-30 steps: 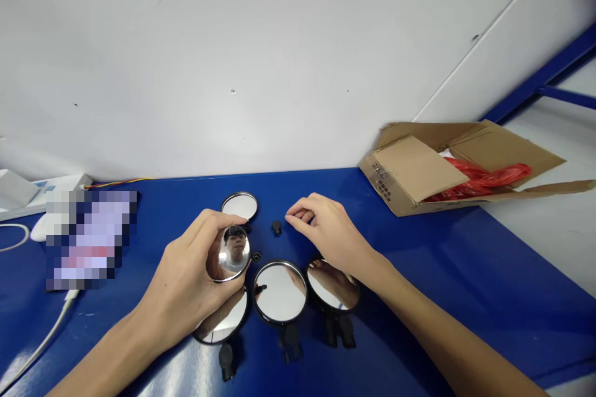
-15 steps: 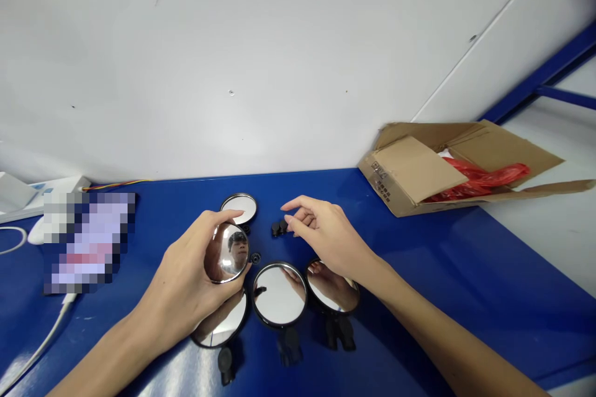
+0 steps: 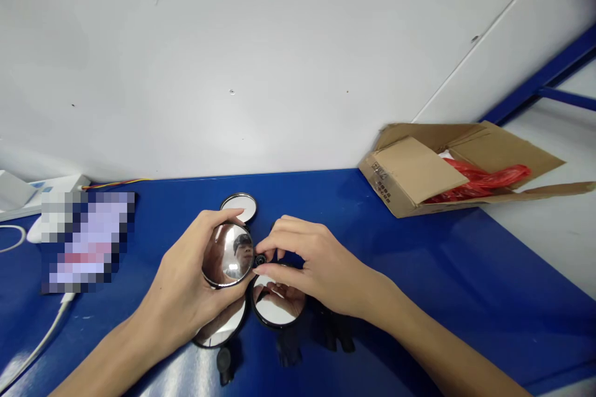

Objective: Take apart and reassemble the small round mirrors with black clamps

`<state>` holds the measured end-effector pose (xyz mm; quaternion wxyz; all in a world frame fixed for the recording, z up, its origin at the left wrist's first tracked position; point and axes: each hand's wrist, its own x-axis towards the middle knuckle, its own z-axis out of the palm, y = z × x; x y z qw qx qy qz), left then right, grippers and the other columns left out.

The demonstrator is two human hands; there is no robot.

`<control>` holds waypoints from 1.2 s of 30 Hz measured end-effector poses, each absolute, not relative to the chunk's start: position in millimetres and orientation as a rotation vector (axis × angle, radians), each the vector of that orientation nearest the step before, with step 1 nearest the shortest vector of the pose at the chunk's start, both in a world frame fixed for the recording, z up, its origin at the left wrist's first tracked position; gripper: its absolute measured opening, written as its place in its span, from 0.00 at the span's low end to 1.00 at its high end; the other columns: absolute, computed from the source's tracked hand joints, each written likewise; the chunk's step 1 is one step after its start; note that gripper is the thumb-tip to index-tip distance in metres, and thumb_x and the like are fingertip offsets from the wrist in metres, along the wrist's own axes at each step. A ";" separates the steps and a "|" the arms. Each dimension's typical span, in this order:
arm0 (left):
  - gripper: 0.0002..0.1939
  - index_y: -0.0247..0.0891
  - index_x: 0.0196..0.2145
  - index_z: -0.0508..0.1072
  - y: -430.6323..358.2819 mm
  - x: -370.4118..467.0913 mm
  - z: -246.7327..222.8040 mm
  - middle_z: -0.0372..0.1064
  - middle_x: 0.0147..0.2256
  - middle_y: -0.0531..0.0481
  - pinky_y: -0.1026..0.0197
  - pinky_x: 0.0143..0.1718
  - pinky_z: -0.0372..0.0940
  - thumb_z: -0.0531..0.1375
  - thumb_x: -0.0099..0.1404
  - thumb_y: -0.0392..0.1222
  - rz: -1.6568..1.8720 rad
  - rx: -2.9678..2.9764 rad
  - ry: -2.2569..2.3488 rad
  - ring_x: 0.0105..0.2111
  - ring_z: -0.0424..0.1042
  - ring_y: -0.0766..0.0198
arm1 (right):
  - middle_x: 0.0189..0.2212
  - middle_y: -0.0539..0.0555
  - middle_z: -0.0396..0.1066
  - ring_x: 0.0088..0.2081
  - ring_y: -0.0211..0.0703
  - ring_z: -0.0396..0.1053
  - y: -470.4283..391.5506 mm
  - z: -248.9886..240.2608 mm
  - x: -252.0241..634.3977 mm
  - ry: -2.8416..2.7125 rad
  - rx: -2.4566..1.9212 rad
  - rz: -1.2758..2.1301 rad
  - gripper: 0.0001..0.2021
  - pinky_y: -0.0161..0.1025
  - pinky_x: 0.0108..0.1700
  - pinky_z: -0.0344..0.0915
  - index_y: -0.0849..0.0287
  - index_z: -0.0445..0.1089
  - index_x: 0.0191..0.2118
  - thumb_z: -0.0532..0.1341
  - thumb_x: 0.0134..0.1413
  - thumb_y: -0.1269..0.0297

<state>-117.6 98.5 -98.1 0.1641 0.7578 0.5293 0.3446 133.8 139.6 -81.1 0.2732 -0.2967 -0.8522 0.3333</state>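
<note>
My left hand (image 3: 186, 279) is wrapped around the rim of a round convex mirror (image 3: 228, 254), its reflective face turned up towards me. A small black round mount (image 3: 261, 259) sticks out from that mirror's right edge. The thumb and fingers of my right hand (image 3: 311, 263) close around this mount from the right; whether a further small part is between them I cannot tell. Below my hands lie another round mirror (image 3: 278, 307) with a black rim and a partly covered mirror (image 3: 223, 325). A smaller-looking mirror (image 3: 241, 206) lies behind my left hand.
Black clamp-like mounts (image 3: 225, 365) lie along the front of the blue table (image 3: 419, 298). To the left are a blurred-out phone (image 3: 93, 242) and a white cable (image 3: 41, 347). An open cardboard box (image 3: 410, 180) with red plastic (image 3: 484, 177) stands at the right back.
My right hand has come left and towards me, from the small black parts at the back to the held mirror's mount. My left hand keeps its hold, the mirror shifted slightly right.
</note>
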 end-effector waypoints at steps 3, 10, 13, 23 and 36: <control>0.34 0.53 0.66 0.66 98.2 -116.1 -96.9 0.75 0.59 0.49 0.52 0.53 0.76 0.74 0.67 0.47 0.994 2.158 1.515 0.54 0.80 0.51 | 0.39 0.53 0.78 0.43 0.44 0.75 141.0 -85.3 134.6 -2.308 -0.749 0.796 0.06 0.40 0.46 0.72 0.57 0.81 0.48 0.69 0.76 0.61; 0.36 0.54 0.73 0.60 101.3 -120.4 -105.4 0.73 0.56 0.47 0.46 0.50 0.78 0.70 0.73 0.50 0.967 2.055 1.648 0.46 0.79 0.52 | 0.39 0.53 0.81 0.42 0.44 0.76 155.1 -97.6 140.8 -2.178 -0.843 0.444 0.05 0.40 0.47 0.72 0.57 0.82 0.48 0.66 0.78 0.66; 0.35 0.54 0.74 0.58 103.0 -125.6 -110.4 0.70 0.62 0.44 0.43 0.52 0.79 0.66 0.76 0.54 0.873 2.035 1.760 0.53 0.78 0.48 | 0.37 0.52 0.82 0.40 0.45 0.76 162.2 -98.8 144.4 -2.095 -0.996 0.398 0.05 0.41 0.46 0.73 0.57 0.83 0.49 0.68 0.76 0.65; 0.36 0.57 0.82 0.49 103.9 -128.5 -121.9 0.45 0.83 0.48 0.27 0.75 0.59 0.53 0.84 0.62 0.527 2.346 1.627 0.82 0.49 0.44 | 0.34 0.52 0.86 0.35 0.49 0.82 175.5 -104.8 144.3 -1.731 -1.423 0.518 0.08 0.43 0.40 0.74 0.54 0.85 0.39 0.71 0.70 0.59; 0.35 0.56 0.84 0.45 115.9 -138.8 -122.1 0.43 0.83 0.49 0.26 0.77 0.49 0.47 0.86 0.60 0.369 2.403 1.476 0.83 0.44 0.45 | 0.31 0.51 0.84 0.33 0.46 0.78 190.1 -120.1 141.9 -1.897 -1.508 0.545 0.09 0.43 0.38 0.69 0.55 0.84 0.34 0.77 0.64 0.59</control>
